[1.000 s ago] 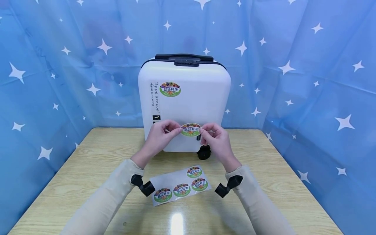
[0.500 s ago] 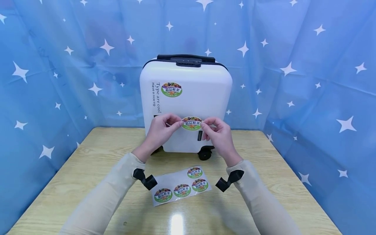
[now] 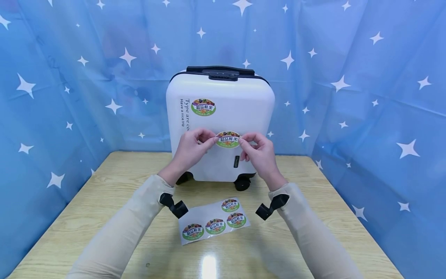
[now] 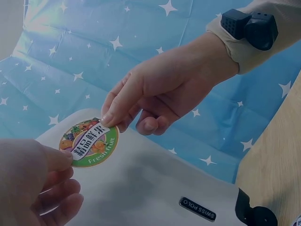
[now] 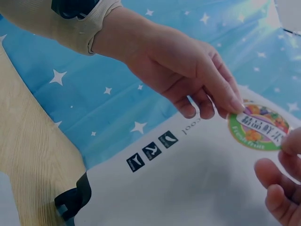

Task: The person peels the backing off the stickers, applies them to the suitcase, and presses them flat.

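Observation:
An oval fruit sticker (image 3: 228, 140) with a green lower border is stretched between both hands in front of the white suitcase (image 3: 240, 104). My left hand (image 3: 193, 148) pinches its left edge between thumb and forefinger. The opposite edge is pinched by my right hand (image 3: 257, 153), its other fingers curled loosely below. In the left wrist view the sticker (image 4: 89, 142) lies flat between the two thumbs, close over the suitcase shell (image 4: 141, 188). A matching sticker (image 3: 203, 107) is on the suitcase's upper left, beside printed lettering. My left hand covers part of that lettering.
On the wooden table (image 3: 146, 248) a sticker sheet (image 3: 202, 213) with several stickers lies between the forearms. The suitcase stands on black wheels (image 3: 242, 183) near the table's back edge. A blue star-patterned curtain (image 3: 341, 58) surrounds the table at the back and sides.
Both hands have risen with the pinched sticker, from low on the suitcase to about its middle. The black label below it now shows fully. The sheet on the table stays put.

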`<state>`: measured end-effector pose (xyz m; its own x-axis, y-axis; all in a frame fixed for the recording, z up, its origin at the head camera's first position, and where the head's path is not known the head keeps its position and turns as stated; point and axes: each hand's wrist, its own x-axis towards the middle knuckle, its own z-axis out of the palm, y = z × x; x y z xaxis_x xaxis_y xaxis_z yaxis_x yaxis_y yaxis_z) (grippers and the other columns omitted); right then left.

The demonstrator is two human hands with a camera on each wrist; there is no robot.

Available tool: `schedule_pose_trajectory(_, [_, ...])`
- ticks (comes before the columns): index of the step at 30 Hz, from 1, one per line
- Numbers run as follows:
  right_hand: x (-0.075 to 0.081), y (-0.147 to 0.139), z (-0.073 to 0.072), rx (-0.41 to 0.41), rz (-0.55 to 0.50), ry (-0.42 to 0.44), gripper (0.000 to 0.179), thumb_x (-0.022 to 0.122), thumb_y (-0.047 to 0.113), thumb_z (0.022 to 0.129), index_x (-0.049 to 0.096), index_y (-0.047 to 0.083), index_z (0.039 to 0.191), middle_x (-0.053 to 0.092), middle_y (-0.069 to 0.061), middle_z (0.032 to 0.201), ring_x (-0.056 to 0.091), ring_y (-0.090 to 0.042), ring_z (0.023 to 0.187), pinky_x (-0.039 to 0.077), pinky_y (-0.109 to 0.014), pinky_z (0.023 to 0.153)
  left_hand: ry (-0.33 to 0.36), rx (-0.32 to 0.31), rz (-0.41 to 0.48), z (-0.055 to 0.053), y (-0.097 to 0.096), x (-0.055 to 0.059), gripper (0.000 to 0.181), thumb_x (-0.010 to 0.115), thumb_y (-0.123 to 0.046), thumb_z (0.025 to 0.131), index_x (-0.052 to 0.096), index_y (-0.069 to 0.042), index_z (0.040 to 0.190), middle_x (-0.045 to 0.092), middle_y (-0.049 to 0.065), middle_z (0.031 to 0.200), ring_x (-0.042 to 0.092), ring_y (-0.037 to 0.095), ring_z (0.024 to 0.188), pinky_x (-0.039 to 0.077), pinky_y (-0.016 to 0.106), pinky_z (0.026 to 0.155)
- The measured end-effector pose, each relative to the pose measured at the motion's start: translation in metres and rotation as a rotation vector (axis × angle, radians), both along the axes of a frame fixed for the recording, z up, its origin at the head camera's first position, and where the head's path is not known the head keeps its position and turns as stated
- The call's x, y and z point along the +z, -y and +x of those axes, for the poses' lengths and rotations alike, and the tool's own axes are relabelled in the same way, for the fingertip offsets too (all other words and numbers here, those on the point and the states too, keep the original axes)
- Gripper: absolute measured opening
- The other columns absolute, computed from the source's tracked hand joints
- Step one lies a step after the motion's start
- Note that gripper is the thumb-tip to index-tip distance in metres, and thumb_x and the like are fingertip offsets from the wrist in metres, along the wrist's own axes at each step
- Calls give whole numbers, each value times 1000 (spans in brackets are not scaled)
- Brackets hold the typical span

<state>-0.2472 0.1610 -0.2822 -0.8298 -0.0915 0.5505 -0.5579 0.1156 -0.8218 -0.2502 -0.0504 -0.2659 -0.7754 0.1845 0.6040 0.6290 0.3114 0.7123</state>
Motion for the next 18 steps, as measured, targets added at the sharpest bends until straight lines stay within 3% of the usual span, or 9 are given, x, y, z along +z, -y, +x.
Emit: schedule_pose_trajectory(18, [19,1,-9,-57,-17,-3,21,64,25,89,61,6,95,57,-27,93,56,-23,50,47,-26,48,-39,23,6,-11,-5,16,11,66,-16,88,66,-6,91,63,2,78,57,18,63,50,29,55])
